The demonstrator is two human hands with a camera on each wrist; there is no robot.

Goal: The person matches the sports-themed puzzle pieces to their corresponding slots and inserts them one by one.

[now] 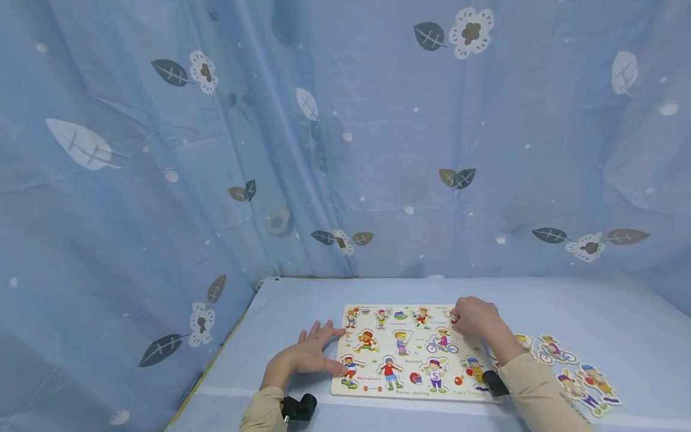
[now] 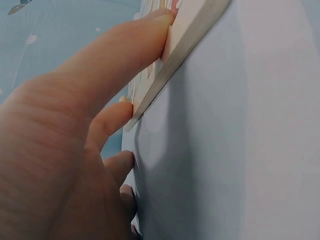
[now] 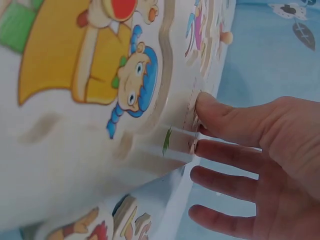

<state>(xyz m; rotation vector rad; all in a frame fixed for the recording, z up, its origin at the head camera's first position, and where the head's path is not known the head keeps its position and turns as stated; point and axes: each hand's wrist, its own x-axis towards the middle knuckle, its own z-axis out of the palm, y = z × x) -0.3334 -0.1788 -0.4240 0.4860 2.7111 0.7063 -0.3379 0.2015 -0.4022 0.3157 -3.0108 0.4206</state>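
A wooden peg-style sports puzzle board (image 1: 378, 353) lies flat, its cut-outs showing printed children at different sports. My left hand (image 1: 308, 354) is spread at the board's left side. Its thumb (image 2: 115, 52) rests on the board's face near the skateboard figure, and the index fingertip touches the edge. At the far right corner is my right hand (image 1: 477, 318). There its thumb (image 3: 215, 110) and index finger pinch a small puzzle piece (image 1: 452, 317), mostly hidden by the fingers. The other fingers extend loosely past the board's edge.
Several loose puzzle pieces lie right of the board, among them a cyclist piece (image 1: 556, 350) and a blue-capped figure piece (image 1: 598, 383). The table has a pale blue cover (image 1: 302, 294). A patterned blue curtain (image 1: 378, 150) hangs behind and at the left.
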